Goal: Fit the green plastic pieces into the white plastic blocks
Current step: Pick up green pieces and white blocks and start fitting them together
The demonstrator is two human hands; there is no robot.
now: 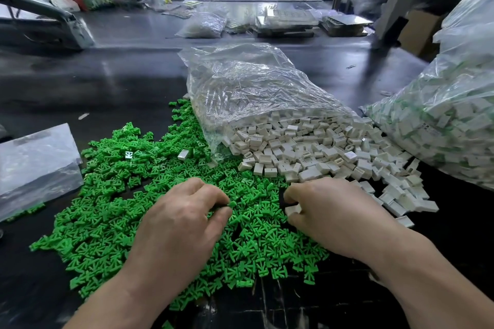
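We see green pieces (112, 195) heaped on the dark worktop (107, 75) from 9 to 6 o'clock. The white blocks (307, 152) spill from a clear bag (254, 88) at 12 to 2 o'clock. Our right hand (331, 211), at 5 o'clock, has its grip clamped on a single block (293, 209). Our left hand (184, 214), at 7 o'clock, curls its fingers into the green heap; we cannot tell whether its grip holds a piece. A second bag (451, 115) sits at 3 o'clock.
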